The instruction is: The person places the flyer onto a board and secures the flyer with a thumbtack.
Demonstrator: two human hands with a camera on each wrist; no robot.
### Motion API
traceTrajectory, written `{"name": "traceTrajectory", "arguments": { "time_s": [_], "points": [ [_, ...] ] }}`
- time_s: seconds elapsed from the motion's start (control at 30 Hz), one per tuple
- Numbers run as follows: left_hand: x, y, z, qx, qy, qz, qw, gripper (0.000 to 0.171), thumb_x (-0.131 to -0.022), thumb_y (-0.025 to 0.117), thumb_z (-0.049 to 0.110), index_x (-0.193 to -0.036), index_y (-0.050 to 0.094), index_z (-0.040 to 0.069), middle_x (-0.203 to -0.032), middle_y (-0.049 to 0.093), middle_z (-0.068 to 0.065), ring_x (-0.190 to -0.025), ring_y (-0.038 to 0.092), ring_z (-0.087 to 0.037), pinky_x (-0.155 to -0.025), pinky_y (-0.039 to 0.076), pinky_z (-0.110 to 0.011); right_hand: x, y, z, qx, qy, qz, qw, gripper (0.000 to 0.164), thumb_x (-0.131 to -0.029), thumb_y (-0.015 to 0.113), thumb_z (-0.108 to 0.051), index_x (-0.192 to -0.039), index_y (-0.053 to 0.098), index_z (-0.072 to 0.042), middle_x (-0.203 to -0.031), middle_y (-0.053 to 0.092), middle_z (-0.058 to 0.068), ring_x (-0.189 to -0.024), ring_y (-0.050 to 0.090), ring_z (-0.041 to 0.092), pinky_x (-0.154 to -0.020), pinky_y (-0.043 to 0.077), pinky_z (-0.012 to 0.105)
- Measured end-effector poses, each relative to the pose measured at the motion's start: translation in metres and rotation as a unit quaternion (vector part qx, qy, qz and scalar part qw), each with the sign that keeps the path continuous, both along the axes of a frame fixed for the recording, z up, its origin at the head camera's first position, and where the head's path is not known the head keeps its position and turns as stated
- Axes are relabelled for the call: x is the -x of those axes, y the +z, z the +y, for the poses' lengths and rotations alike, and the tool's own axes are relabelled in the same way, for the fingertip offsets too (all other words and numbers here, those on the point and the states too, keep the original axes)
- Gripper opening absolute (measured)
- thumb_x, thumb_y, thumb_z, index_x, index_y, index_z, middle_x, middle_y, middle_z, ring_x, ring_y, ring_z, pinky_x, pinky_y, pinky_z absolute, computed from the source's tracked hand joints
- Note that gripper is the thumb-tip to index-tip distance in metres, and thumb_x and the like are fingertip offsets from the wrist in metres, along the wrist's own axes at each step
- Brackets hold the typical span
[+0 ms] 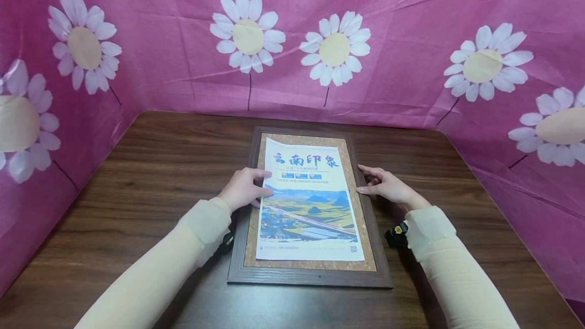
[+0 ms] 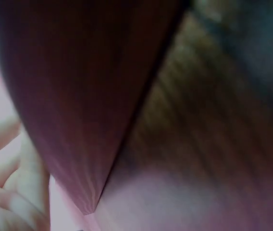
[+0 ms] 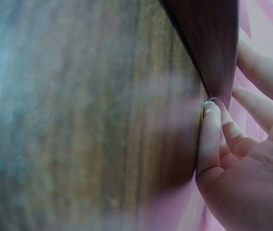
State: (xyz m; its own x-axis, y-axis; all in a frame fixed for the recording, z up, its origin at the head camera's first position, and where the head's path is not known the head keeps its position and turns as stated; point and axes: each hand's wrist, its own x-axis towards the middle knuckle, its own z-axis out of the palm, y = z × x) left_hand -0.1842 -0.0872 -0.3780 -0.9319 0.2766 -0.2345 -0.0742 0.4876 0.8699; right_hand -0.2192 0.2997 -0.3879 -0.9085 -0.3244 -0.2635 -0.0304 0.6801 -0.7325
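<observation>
Lying left of centre in the head view, the left hand has thumb and forefinger stretched out and parted, their tips over the left edge of the sheet. Its other fingers are mostly out of sight by the side of the frame, and what they do there I cannot tell.

From this hand, the sheet lies directly to the right, at the middle of the picture, flat on the cork inside the frame, its upper left corner a little raised. Its long axis runs up and down the picture, in line with the frame's, so the hands face each other across the short way. That, I judge, is the relation any shift of the sheet would hang on: left hand touching it, right hand apart.

Right of centre, the right hand has its fingers loosely bent, thumb and fingertips against the frame's right rail. A strip of cork parts it from the sheet, which lies to its left. In the right wrist view, fingertips meet the frame's outer side, down by the table.
</observation>
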Motion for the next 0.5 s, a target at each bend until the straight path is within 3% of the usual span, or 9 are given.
{"name": "traceTrajectory", "arguments": {
  "time_s": [0.17,0.3,0.5],
  "points": [
    [-0.0020,0.0021,0.0022,0.042,-0.011,0.019,0.9989,0.054,-0.090,0.072,0.008,-0.140,0.055,0.005,-0.139,0.056,-0.022,-0.063,0.067,-0.015,-0.062,0.059,-0.028,0.0011,-0.0009,0.0005,0.011,-0.003,0.001,1.000,0.078,-0.091,0.072,-0.021,-0.154,0.030,-0.002,-0.121,0.047,0.021,-0.091,0.045,0.022,-0.078,0.041,0.031],
    [-0.0024,0.0028,0.0017,0.076,-0.020,0.031,0.9965,0.054,-0.090,0.073,0.010,-0.141,0.055,0.008,-0.143,0.053,-0.019,-0.059,0.063,-0.015,-0.061,0.057,-0.027,0.0003,-0.0024,0.0013,0.007,-0.002,0.002,1.000,0.078,-0.092,0.072,-0.022,-0.155,0.030,-0.003,-0.126,0.046,0.022,-0.092,0.045,0.023,-0.079,0.041,0.032],
    [-0.0011,0.0016,0.0000,0.083,-0.022,0.023,0.9960,0.056,-0.089,0.073,0.011,-0.142,0.055,0.009,-0.144,0.052,-0.018,-0.060,0.064,-0.015,-0.063,0.057,-0.026,-0.0006,-0.0011,-0.0003,-0.001,-0.004,0.000,1.000,0.079,-0.091,0.072,-0.026,-0.155,0.030,-0.005,-0.135,0.044,0.022,-0.098,0.046,0.024,-0.082,0.041,0.033]
  ]
}}
